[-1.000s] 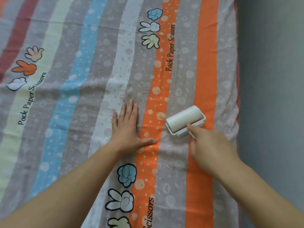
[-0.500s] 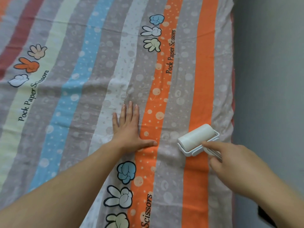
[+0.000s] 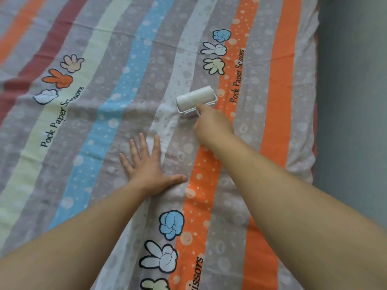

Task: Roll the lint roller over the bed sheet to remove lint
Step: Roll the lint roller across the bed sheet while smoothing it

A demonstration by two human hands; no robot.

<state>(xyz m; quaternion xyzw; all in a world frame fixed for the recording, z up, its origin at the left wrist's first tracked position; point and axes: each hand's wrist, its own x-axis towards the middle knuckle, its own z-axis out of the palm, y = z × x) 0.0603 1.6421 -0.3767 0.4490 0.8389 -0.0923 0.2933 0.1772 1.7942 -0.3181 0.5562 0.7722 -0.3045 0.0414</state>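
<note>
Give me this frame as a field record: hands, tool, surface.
left hand: flat on the bed sheet, fingers spread, holding nothing
right hand: grips the lint roller by its handle
lint roller: white drum down on the sheet, spanning from the pale stripe to the edge of the dotted orange stripe
handle: mostly hidden by the right hand
bed sheet: striped, wrinkled around the left hand

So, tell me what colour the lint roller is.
White all over, drum and frame alike: the cylindrical lint roller, seen best in the head view.
</note>
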